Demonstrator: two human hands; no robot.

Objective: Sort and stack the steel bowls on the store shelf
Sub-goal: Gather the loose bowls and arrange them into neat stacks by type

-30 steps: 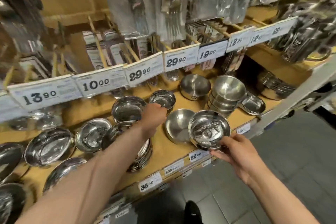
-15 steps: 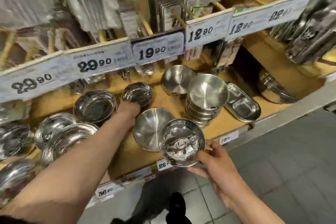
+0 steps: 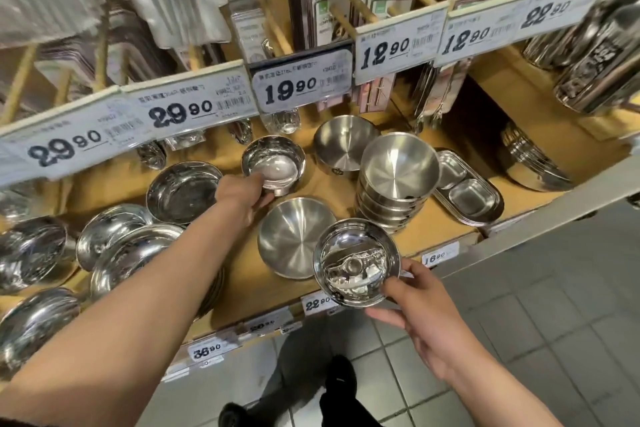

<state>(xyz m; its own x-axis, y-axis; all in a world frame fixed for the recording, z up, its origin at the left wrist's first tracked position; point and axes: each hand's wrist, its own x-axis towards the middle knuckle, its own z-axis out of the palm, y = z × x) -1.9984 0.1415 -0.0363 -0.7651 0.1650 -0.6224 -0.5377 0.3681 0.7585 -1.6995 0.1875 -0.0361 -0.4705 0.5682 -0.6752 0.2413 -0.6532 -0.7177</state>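
My left hand (image 3: 242,196) reaches over the wooden shelf (image 3: 433,232) and grips the near rim of a small shiny steel bowl (image 3: 273,163), thumb inside it. My right hand (image 3: 412,302) holds a second small shiny bowl (image 3: 353,262) by its right rim above the shelf's front edge. A matte wide bowl (image 3: 294,236) lies between the two. To the right stands a stack of several matte bowls (image 3: 396,180); behind it a single matte bowl (image 3: 343,146) is tilted.
Shiny shallow bowls (image 3: 180,191) and stacked plates (image 3: 128,253) fill the shelf's left side. A divided steel tray (image 3: 467,191) lies right of the stack. Price tags (image 3: 301,83) hang on the rail above. The shelf's front edge carries small labels (image 3: 317,303); grey floor tiles lie below.
The view has swung right and closer. My left hand's thumb now sits inside the small bowl's rim. The bowl in my right hand stays over the shelf's front edge.
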